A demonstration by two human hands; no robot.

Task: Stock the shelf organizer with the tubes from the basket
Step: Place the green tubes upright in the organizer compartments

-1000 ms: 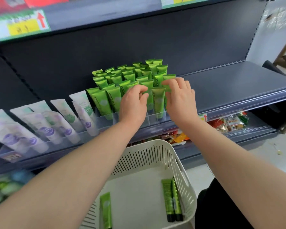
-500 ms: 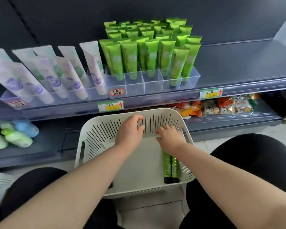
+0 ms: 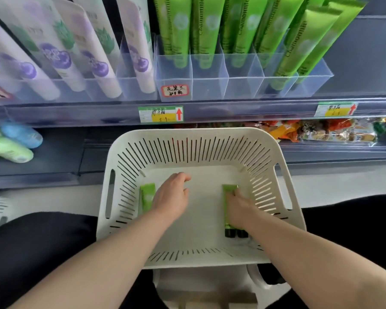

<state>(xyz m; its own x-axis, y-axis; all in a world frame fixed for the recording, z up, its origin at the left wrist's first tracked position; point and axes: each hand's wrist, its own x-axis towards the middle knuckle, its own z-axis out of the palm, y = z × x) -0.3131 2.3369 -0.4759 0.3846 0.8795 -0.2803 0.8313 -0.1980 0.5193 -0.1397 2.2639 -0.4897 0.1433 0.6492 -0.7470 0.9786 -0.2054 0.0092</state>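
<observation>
Just left of the left hand: one green tube, flat on the floor of the single white basket. Left hand low over that floor, fingers loosely spread, holding nothing. Under the right hand: two more tubes side by side, fingers laid on them, grip unclear. Above both hands: one clear shelf organizer, five front compartments, upright green tubes inside

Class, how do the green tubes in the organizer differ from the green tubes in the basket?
Organizer tubes stand tilted in the clear organizer; basket tubes lie flat on the basket floor. Organizer tubes are many, basket tubes only three. Both are green.
</observation>
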